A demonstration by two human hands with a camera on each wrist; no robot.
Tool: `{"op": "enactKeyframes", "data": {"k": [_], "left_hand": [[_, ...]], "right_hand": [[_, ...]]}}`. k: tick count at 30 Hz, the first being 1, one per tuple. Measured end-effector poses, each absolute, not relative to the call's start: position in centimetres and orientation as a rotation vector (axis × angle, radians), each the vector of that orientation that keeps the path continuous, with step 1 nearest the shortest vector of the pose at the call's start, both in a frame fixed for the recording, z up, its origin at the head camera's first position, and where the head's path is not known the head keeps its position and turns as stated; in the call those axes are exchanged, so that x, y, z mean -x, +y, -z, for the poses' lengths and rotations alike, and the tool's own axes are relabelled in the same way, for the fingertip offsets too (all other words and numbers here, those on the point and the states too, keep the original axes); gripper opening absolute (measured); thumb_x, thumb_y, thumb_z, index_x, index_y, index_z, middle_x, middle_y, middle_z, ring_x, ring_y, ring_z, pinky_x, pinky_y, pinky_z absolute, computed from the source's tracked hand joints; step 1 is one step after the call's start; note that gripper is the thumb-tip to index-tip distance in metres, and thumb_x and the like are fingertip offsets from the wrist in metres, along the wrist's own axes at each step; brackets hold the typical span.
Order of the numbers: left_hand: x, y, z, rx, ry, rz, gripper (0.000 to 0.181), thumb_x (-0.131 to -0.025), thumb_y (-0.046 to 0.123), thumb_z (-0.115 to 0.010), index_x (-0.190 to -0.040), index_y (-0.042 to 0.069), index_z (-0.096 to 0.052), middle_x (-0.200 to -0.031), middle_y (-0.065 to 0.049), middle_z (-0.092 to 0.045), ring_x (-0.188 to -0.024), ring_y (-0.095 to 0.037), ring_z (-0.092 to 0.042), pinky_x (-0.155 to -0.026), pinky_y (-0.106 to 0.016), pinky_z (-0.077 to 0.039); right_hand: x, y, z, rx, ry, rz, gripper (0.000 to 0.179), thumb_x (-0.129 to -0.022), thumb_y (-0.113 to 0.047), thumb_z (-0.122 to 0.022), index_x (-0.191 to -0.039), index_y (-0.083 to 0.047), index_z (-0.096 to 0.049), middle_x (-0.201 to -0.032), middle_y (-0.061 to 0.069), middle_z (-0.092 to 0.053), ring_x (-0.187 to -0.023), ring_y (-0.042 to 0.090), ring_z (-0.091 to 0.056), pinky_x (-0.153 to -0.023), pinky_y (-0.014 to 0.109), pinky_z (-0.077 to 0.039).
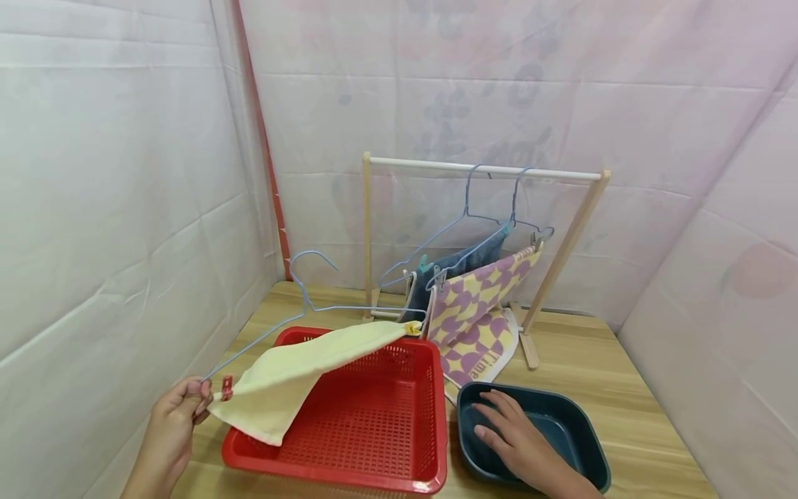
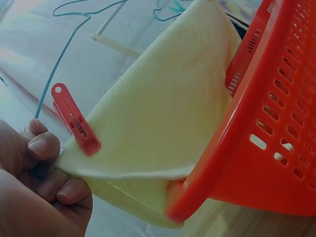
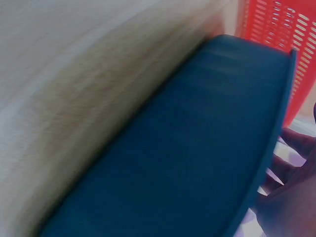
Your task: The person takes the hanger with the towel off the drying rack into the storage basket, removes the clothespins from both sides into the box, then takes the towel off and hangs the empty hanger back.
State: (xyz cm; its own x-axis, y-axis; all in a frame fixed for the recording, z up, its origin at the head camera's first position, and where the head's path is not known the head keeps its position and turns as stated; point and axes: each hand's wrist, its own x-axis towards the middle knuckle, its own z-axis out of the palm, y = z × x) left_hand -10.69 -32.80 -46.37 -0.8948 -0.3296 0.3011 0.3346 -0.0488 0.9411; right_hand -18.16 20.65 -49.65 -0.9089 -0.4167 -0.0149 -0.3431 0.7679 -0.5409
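Note:
My left hand (image 1: 177,409) grips the left end of a light blue wire hanger (image 1: 307,305), right beside a corner of the pale yellow towel. The towel (image 1: 299,360) hangs from the hanger, fastened by a red clothespin (image 2: 76,120) near my fingers and a yellow clothespin (image 1: 412,328) at the far end. It drapes over the red basket (image 1: 335,478). My right hand (image 1: 514,440) hovers over the dark teal basin (image 1: 595,443) with its fingers spread and nothing in them. In the right wrist view the basin's outer side fills the middle.
Behind stands a drying rack with a white rod (image 1: 430,164) and wooden posts. Two blue hangers on it carry a denim piece (image 1: 476,255) and a purple-and-yellow patterned cloth (image 1: 470,305), whose lower part reaches the wooden table (image 1: 630,388). White sheeting surrounds the table.

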Motion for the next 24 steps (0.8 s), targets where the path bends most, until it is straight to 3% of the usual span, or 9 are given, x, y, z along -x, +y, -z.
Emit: {"op": "enactKeyframes", "data": {"k": [7, 13, 17, 24], "left_hand": [[10.6, -33.0, 46.6, 0.089, -1.756, 2.038, 0.033, -0.104, -0.007, -0.033, -0.083, 0.003, -0.057, -0.069, 0.004, -0.044, -0.061, -0.021, -0.030, -0.060, -0.038, -0.016], [10.6, -33.1, 47.1, 0.151, -1.726, 2.116, 0.037, -0.103, -0.011, -0.031, -0.084, 0.006, -0.057, -0.069, 0.004, -0.043, -0.062, -0.018, -0.034, -0.057, -0.033, -0.023], [10.8, -32.8, 47.4, 0.146, -1.746, 2.102, 0.038, -0.099, -0.017, -0.030, -0.083, 0.005, -0.057, -0.068, 0.004, -0.044, -0.061, -0.019, -0.033, -0.056, -0.034, -0.021], [11.2, -31.6, 48.0, 0.121, -1.851, 2.048, 0.032, -0.098, -0.015, -0.033, -0.082, 0.002, -0.054, -0.065, 0.001, -0.041, -0.060, -0.019, -0.035, -0.057, -0.037, -0.020]], "right_hand": [[18.1, 19.7, 47.8, 0.636, 2.836, 0.929, 0.049, -0.104, -0.049, -0.050, -0.141, -0.018, -0.058, -0.154, 0.008, -0.042, -0.141, 0.036, -0.037, -0.106, 0.064, -0.040], [17.7, 18.8, 46.6, 0.556, 2.762, 1.036, 0.049, -0.104, -0.048, -0.051, -0.142, -0.017, -0.057, -0.153, 0.007, -0.042, -0.140, 0.035, -0.038, -0.105, 0.062, -0.043], [17.3, 18.0, 45.6, 0.545, 2.748, 1.074, 0.048, -0.103, -0.048, -0.052, -0.144, -0.022, -0.055, -0.152, 0.004, -0.044, -0.139, 0.032, -0.041, -0.104, 0.058, -0.046], [17.5, 16.2, 43.7, 0.708, 2.870, 1.098, 0.047, -0.099, -0.047, -0.059, -0.143, -0.031, -0.053, -0.137, -0.006, -0.056, -0.125, 0.020, -0.057, -0.094, 0.039, -0.056]]}}
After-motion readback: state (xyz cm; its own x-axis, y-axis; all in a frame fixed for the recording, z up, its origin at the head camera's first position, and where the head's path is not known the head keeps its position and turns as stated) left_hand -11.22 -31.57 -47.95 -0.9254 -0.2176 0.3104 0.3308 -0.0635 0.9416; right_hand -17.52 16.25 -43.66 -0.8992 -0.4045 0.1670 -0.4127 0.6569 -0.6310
